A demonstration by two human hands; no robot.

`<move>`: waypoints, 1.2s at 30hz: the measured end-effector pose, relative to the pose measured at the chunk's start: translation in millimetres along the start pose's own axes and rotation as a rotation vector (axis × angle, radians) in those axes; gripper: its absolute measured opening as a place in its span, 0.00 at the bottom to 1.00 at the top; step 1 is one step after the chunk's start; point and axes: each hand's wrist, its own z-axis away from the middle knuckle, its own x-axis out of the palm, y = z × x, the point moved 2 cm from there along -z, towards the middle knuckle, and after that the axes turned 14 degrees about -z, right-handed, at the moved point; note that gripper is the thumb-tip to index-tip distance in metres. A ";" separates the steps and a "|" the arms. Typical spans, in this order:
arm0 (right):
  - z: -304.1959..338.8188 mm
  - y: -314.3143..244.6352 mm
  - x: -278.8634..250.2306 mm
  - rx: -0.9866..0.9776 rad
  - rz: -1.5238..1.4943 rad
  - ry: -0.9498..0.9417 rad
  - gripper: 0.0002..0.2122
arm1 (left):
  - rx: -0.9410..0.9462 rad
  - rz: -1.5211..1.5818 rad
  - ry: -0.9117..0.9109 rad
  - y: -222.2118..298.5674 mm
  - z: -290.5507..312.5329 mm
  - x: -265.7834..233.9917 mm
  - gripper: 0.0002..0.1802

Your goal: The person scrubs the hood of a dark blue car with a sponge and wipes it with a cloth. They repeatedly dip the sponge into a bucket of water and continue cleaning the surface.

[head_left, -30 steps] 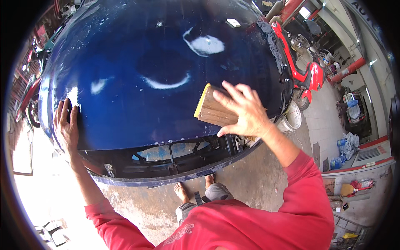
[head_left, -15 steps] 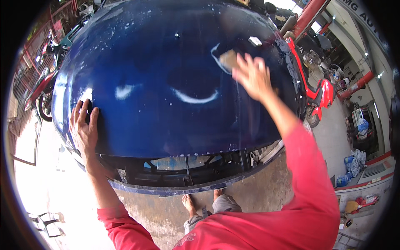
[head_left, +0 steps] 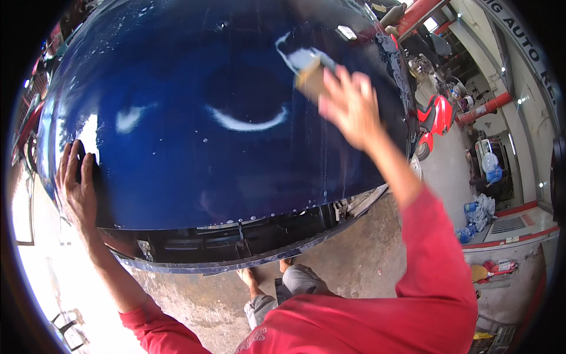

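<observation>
A glossy dark blue car hood [head_left: 177, 177] spreads out before me, wet with scattered droplets. In my right hand [head_left: 354, 112] is a tan sanding pad [head_left: 311, 79], blurred by motion, pressed to the hood's right part. Pale streaks of reflected light or liquid lie just beyond it. My left hand [head_left: 78, 192] rests flat on the hood's left side, fingers a little spread, holding nothing. A small white block [head_left: 346, 32] sits farther off near the hood's right edge.
Below the hood's front edge is the open dark front end [head_left: 200, 242] of the car. A red motorbike [head_left: 435, 118] stands to the right. Blue plastic bottles [head_left: 466, 234] and a crumpled clear bag [head_left: 483, 212] lie by a raised ledge. My feet are on stained concrete.
My right hand has drawn the pad nearer to me across the hood. My left hand keeps its place at the left side. The whole view has shifted.
</observation>
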 end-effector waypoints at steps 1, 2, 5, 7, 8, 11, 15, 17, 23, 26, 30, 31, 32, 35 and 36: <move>-59.2 27.3 3.3 0.219 0.035 -0.070 0.39 | 0.019 0.003 0.040 -1.4 1.0 0.1 0.28; -100.3 44.8 3.5 0.348 -0.035 -0.005 0.40 | 0.019 -0.005 0.015 -3.7 0.1 2.1 0.29; -120.1 42.2 -0.5 0.423 0.047 -0.023 0.38 | -0.009 0.002 -0.001 -8.7 1.1 5.5 0.30; -33.7 -2.8 -8.1 0.183 0.053 -0.034 0.37 | 0.009 -0.014 -0.002 -9.1 0.6 6.9 0.30; 23.9 -26.5 -15.3 0.043 0.012 0.033 0.36 | 0.021 -0.016 0.011 -8.1 1.1 7.3 0.29; 152.3 -63.0 -26.3 -0.126 -0.077 0.066 0.34 | -0.029 -0.013 -0.029 -7.0 0.1 8.2 0.29; 61.1 23.5 -21.6 -0.046 0.038 0.039 0.33 | -0.023 0.009 -0.006 -7.2 -0.4 6.6 0.28; -38.3 88.7 -12.9 0.383 0.120 -0.086 0.37 | -0.017 0.092 -0.017 -9.3 -0.2 7.5 0.28; 19.3 28.2 -18.8 0.196 0.045 0.016 0.37 | 0.041 0.013 0.005 -15.1 -1.0 11.4 0.26; 142.5 -34.2 -29.8 0.004 -0.108 0.029 0.33 | 0.153 0.010 0.012 -12.9 -0.8 12.5 0.26; 70.0 29.4 -27.4 -0.004 0.023 -0.015 0.34 | -0.013 0.122 -0.012 -14.4 -1.0 11.6 0.27; 19.7 62.1 -19.3 0.168 0.048 -0.020 0.35 | -0.017 0.130 0.001 -14.1 -1.2 10.6 0.27; -31.5 95.7 -15.2 0.341 0.073 -0.121 0.37 | -0.020 0.169 0.000 -13.2 -0.9 10.2 0.28; -95.9 120.8 -4.3 0.547 0.117 -0.003 0.35 | -0.010 0.192 -0.022 -11.7 -0.4 7.9 0.30; -85.3 103.8 -4.0 0.429 0.101 0.022 0.33 | -0.017 0.173 -0.028 -11.0 -1.0 7.4 0.30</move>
